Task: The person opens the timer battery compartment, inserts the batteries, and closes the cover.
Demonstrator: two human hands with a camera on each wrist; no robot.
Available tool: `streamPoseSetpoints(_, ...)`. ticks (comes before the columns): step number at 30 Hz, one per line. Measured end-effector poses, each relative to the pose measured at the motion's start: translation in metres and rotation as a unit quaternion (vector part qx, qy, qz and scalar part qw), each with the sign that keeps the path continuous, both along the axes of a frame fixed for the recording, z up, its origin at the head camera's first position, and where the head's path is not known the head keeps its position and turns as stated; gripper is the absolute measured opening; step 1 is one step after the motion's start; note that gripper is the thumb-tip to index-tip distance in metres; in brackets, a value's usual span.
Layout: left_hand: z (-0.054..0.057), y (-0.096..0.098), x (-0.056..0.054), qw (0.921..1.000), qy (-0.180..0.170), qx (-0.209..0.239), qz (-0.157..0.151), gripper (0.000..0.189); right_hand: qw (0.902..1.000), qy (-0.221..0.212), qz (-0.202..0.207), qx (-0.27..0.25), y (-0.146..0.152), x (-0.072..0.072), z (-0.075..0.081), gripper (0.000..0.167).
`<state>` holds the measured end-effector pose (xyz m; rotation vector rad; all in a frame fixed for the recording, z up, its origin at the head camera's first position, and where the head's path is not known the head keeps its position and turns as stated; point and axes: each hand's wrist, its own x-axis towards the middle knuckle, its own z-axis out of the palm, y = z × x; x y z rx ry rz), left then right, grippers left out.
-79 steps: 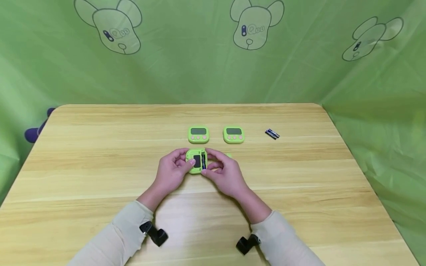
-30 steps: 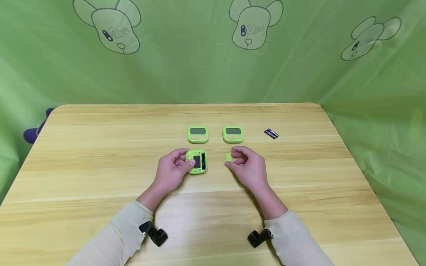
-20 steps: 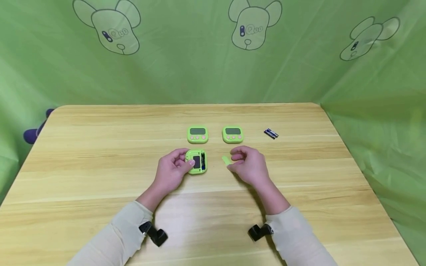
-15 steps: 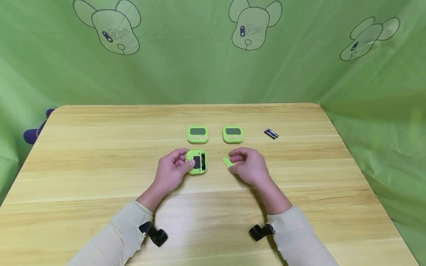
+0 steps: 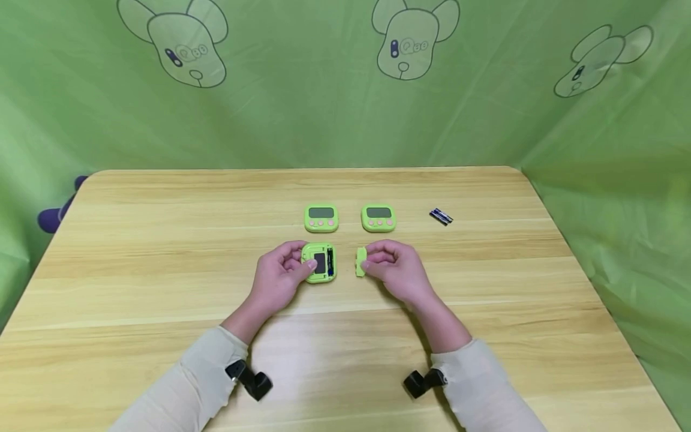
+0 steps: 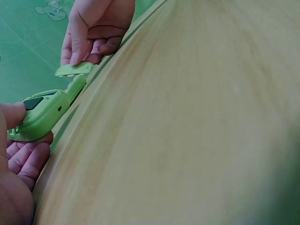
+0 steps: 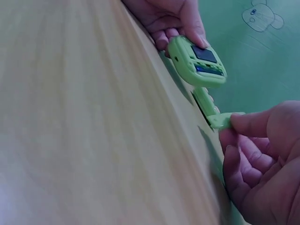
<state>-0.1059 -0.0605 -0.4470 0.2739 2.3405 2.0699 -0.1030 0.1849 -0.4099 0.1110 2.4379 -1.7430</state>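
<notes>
My left hand (image 5: 278, 276) holds a green digital timer (image 5: 311, 277) back side up, thumb across its back and fingers beneath. Its battery slot is uncovered, and a dark blue battery (image 5: 330, 262) lies in it. To the right, my right hand (image 5: 398, 270) pinches a small green battery cover (image 5: 360, 262) between thumb and fingers, a short gap away from the timer. In the right wrist view the cover (image 7: 220, 121) sticks out past the thumb tip, and the battery (image 7: 208, 70) shows in the open slot. Both timer and cover are lifted off the table in the wrist views.
Two more green timers, one on the left (image 5: 321, 218) and one on the right (image 5: 378, 218), lie screen up behind the hands. Blue batteries (image 5: 441, 216) lie farther right on the wooden table (image 5: 162, 270). A green curtain (image 5: 302, 120) hangs along the back and sides.
My right hand has left the timer, picked up the battery cover from the table, turned it upright and brought it slightly left. The left hand keeps the timer in place.
</notes>
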Motion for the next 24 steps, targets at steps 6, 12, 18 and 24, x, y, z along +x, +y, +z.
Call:
streamPoseSetpoints(6, 0.000, 0.000, 0.000, 0.9999, -0.008, -0.005, 0.004, 0.039, 0.9980, -0.001, 0.011, -0.063, -0.012, 0.002, -0.003, 0.026)
streamPoseSetpoints(12, -0.001, 0.000, 0.000, 0.9999, -0.009, -0.004, 0.001, 0.040, 0.9944, 0.008, 0.029, -0.101, -0.022, 0.004, -0.004, 0.026)
streamPoseSetpoints(18, -0.002, -0.001, 0.000, 1.0000, -0.002, -0.002, -0.007, 0.037, 0.9947, 0.024, 0.040, -0.091, -0.027, 0.002, -0.006, 0.027)
streamPoseSetpoints(24, 0.006, -0.001, 0.002, 0.9999, 0.000, -0.010, -0.009, 0.036, 0.9937, 0.016, 0.032, -0.106, -0.030, 0.001, -0.009, 0.028)
